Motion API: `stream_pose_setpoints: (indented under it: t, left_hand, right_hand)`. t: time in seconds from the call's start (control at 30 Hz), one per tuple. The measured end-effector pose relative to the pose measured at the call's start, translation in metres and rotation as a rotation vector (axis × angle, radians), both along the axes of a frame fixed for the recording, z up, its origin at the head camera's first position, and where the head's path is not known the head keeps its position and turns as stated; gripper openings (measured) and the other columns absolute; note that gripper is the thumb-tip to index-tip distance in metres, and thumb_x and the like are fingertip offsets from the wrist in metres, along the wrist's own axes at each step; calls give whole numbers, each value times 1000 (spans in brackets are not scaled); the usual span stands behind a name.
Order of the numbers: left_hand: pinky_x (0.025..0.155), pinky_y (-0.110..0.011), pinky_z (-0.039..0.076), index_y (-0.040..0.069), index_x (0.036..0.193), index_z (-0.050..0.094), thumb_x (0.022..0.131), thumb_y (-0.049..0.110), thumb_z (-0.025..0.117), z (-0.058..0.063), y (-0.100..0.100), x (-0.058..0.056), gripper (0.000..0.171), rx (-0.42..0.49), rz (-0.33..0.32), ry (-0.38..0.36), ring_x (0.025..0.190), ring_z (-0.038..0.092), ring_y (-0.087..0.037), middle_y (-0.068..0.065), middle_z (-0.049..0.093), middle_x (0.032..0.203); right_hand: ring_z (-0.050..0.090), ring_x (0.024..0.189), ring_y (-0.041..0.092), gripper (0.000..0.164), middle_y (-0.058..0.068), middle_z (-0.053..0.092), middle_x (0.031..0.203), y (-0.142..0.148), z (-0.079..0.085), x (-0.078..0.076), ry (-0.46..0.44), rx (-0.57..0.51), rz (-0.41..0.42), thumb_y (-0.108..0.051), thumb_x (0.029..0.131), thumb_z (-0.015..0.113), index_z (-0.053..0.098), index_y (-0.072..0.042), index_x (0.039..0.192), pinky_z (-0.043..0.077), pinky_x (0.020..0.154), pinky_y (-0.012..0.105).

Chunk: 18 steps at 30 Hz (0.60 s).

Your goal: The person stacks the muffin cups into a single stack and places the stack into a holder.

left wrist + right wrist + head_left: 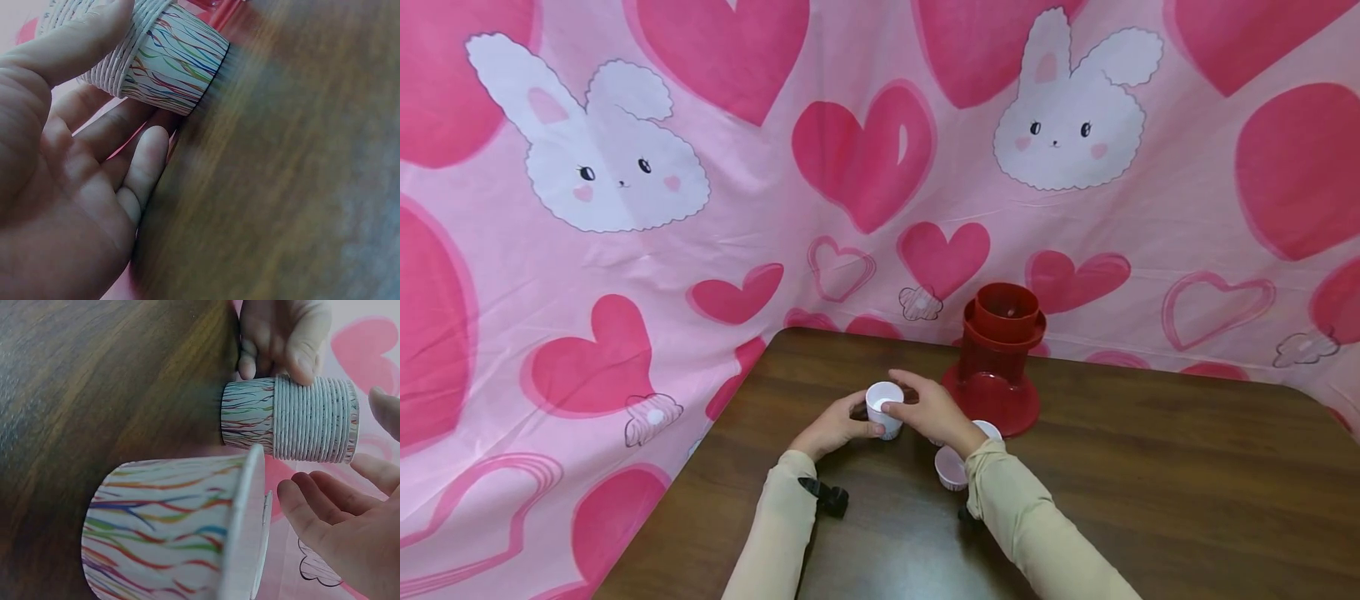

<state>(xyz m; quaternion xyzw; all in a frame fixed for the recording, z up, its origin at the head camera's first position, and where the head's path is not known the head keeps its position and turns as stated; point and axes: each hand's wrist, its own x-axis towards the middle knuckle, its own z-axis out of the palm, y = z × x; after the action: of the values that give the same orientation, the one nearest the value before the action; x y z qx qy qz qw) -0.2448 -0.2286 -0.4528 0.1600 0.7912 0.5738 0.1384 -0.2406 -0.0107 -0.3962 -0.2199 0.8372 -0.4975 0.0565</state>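
Observation:
A stack of nested paper cups (883, 410), white with colourful wavy lines, stands upright on the table. My left hand (841, 428) holds it from the left side, thumb on the stacked rims (115, 72) and fingers behind. At the top of the stack, my right hand (934, 410) hovers with its thumb and fingers spread apart around the mouth; in the right wrist view the hand (350, 519) shows a gap from the rims. A single paper cup (162, 519) of the same pattern stands close under the right wrist.
Near the right forearm stand a paper cup (951, 468) and another cup (987, 429) partly covered by the sleeve. Behind them is a red plastic stand (1000, 358) with a round base and cylindrical top. The brown wooden table (1150, 483) meets a pink heart-and-rabbit cloth (850, 67).

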Motion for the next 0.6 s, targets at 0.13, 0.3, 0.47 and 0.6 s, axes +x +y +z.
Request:
stream_pose_setpoints:
  t: [0.13, 0.3, 0.47, 0.6]
  left_hand:
    - [103, -46, 45, 8, 146, 51, 91, 19, 78, 1, 0, 0, 62, 0, 1, -3, 124, 53, -28, -10, 59, 137]
    - [102, -45, 46, 11, 145, 52, 90, 19, 78, 1, 0, 1, 62, 17, -3, -8, 123, 54, -27, -9, 59, 136]
    - [102, -46, 46, 10, 144, 53, 90, 19, 78, 0, -1, 1, 60, 16, -9, 7, 121, 54, -28, -9, 59, 134]
    - [101, -45, 46, 8, 144, 53, 90, 21, 78, -1, -3, 0, 60, 13, -23, 27, 121, 54, -28, -10, 59, 134]
  right_hand:
    - [65, 110, 29, 51, 11, 67, 121, -1, -1, 0, 0, 2, -12, -14, 90, 77, 60, -5, 138, 54, 91, 43]
    - [66, 109, 30, 46, 11, 68, 119, 0, -4, -1, 1, -3, -18, -11, 88, 78, 64, -3, 131, 53, 92, 44]
    - [65, 112, 29, 45, 10, 67, 122, 0, -4, -1, 12, 28, -24, -13, 87, 80, 66, -4, 129, 53, 93, 44]
    - [63, 112, 28, 45, 10, 67, 123, -2, 0, 2, 38, 72, -27, -16, 87, 80, 66, -4, 128, 52, 94, 46]
